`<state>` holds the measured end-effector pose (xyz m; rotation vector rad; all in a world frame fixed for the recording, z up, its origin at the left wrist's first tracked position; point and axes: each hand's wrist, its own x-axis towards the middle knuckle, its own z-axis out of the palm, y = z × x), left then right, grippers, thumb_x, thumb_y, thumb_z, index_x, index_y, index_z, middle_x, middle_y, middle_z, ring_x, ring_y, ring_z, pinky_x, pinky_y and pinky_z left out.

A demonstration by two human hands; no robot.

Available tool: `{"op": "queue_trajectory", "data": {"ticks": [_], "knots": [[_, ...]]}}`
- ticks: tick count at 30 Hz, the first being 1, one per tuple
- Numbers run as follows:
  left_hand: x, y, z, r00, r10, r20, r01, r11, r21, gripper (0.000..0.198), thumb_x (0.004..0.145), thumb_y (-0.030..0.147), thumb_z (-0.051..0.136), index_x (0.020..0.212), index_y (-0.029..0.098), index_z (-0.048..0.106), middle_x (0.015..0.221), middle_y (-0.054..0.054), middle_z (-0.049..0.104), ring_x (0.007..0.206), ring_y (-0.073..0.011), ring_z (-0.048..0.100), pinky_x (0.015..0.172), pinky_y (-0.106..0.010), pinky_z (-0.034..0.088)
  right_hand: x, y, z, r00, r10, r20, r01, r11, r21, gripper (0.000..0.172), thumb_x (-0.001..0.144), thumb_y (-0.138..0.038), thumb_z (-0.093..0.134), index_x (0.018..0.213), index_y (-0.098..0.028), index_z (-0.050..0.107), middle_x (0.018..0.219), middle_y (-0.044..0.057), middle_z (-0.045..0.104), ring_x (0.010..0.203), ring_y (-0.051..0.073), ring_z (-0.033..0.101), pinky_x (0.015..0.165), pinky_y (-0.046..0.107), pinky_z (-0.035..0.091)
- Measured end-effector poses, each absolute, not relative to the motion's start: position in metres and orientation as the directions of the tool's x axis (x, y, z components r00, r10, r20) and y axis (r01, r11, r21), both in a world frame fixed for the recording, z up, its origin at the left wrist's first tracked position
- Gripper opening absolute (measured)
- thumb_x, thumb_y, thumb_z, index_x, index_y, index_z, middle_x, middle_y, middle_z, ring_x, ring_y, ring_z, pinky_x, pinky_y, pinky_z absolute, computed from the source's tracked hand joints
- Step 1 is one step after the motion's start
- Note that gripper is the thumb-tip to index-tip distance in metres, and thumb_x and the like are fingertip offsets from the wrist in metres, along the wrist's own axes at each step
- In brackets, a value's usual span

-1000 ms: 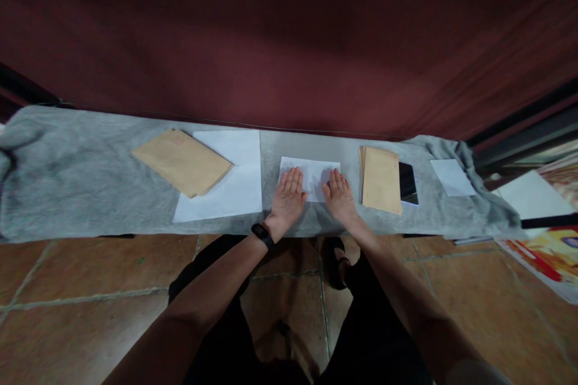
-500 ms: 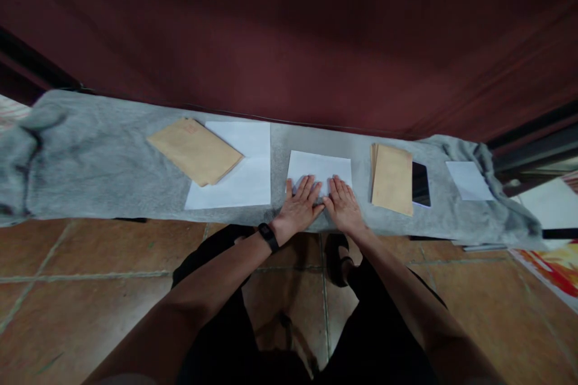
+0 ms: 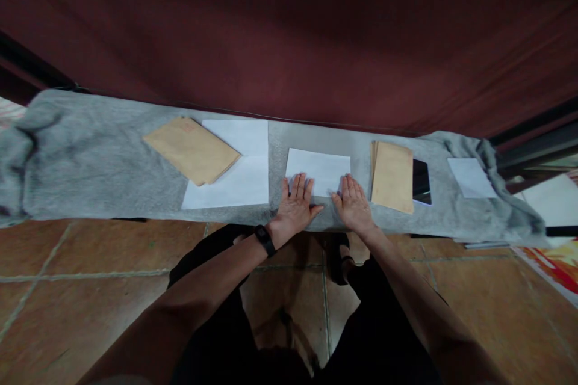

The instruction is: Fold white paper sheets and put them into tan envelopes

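A folded-looking white sheet of paper (image 3: pixel 320 163) lies flat in front of me on the grey cloth. My left hand (image 3: pixel 294 203) presses on its near left part, fingers stretched out and thumb pointing right. On its near right corner rests my right hand (image 3: pixel 354 203), also flat, with the fingers straight. Bare paper shows between the two hands. Just right of my right hand is a stack of brown envelopes (image 3: pixel 392 177). To the left, more brown envelopes (image 3: pixel 193 150) lie aslant over larger white sheets (image 3: pixel 244 183).
A dark phone or tablet (image 3: pixel 421 182) sticks out from under the right envelopes. Farther right lies a small white paper (image 3: pixel 472 178). The grey cloth (image 3: pixel 90 156) covers a long narrow bench against a dark red surface (image 3: pixel 289 72). Below is a tiled floor (image 3: pixel 112 246).
My hands have moved apart along the near edge of the paper, the left one slightly left and the right one to the right. Both remain flat.
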<state>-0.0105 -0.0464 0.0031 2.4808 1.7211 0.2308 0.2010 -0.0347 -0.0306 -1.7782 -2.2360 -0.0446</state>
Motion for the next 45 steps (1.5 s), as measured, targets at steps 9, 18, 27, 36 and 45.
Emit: {"op": "queue_trajectory", "data": {"ticks": [9, 18, 27, 36, 45], "knots": [[0.0, -0.018, 0.013, 0.4, 0.905, 0.145, 0.883, -0.423, 0.203, 0.059, 0.104, 0.031, 0.029, 0.155, 0.002, 0.038, 0.164, -0.019, 0.036, 0.156, -0.0266, 0.026, 0.131, -0.049, 0.014, 0.174, -0.013, -0.012, -0.244, 0.962, 0.126, 0.926, 0.27, -0.264, 0.058, 0.108, -0.039, 0.027, 0.158, -0.012, 0.038, 0.166, 0.014, 0.033, 0.155, 0.027, 0.029, 0.126, 0.05, 0.024], [0.014, 0.025, 0.005, 0.341, 0.937, 0.073, 0.902, -0.348, 0.257, 0.059, 0.106, 0.034, 0.025, 0.158, 0.008, 0.036, 0.167, -0.012, 0.032, 0.158, -0.0252, 0.021, 0.13, -0.047, 0.014, 0.157, 0.008, -0.017, -0.255, 0.957, 0.135, 0.937, 0.279, -0.209, 0.055, 0.106, -0.025, 0.028, 0.159, -0.012, 0.037, 0.166, 0.012, 0.033, 0.156, 0.024, 0.028, 0.127, 0.046, 0.02], [-0.007, 0.04, -0.006, 0.229, 0.968, 0.102, 0.946, -0.246, 0.213, 0.065, 0.105, 0.04, 0.029, 0.16, 0.004, 0.029, 0.167, -0.018, 0.028, 0.158, -0.0269, 0.02, 0.129, -0.047, 0.015, 0.165, 0.023, -0.021, -0.192, 0.961, 0.199, 0.957, 0.229, -0.179, 0.059, 0.109, -0.041, 0.031, 0.158, -0.009, 0.037, 0.165, 0.016, 0.035, 0.152, 0.03, 0.034, 0.124, 0.05, 0.026], [-0.014, 0.037, -0.008, 0.115, 0.985, 0.132, 0.966, -0.142, 0.217, 0.067, 0.103, 0.038, 0.034, 0.158, 0.0, 0.03, 0.166, -0.021, 0.029, 0.157, -0.0295, 0.021, 0.128, -0.047, 0.02, 0.172, 0.026, -0.028, -0.091, 0.967, 0.239, 0.975, 0.136, -0.178, 0.064, 0.108, -0.044, 0.032, 0.157, -0.003, 0.036, 0.162, 0.021, 0.037, 0.151, 0.031, 0.037, 0.123, 0.051, 0.028], [-0.018, 0.033, -0.005, 0.029, 0.973, 0.228, 0.969, -0.083, 0.233, 0.064, 0.102, 0.032, 0.034, 0.155, -0.004, 0.035, 0.162, -0.026, 0.035, 0.156, -0.0336, 0.025, 0.127, -0.054, 0.022, 0.179, 0.028, -0.019, 0.048, 0.971, 0.233, 0.985, -0.007, -0.171, 0.064, 0.107, -0.04, 0.034, 0.15, 0.007, 0.043, 0.159, 0.029, 0.038, 0.151, 0.037, 0.036, 0.123, 0.054, 0.027]]}}
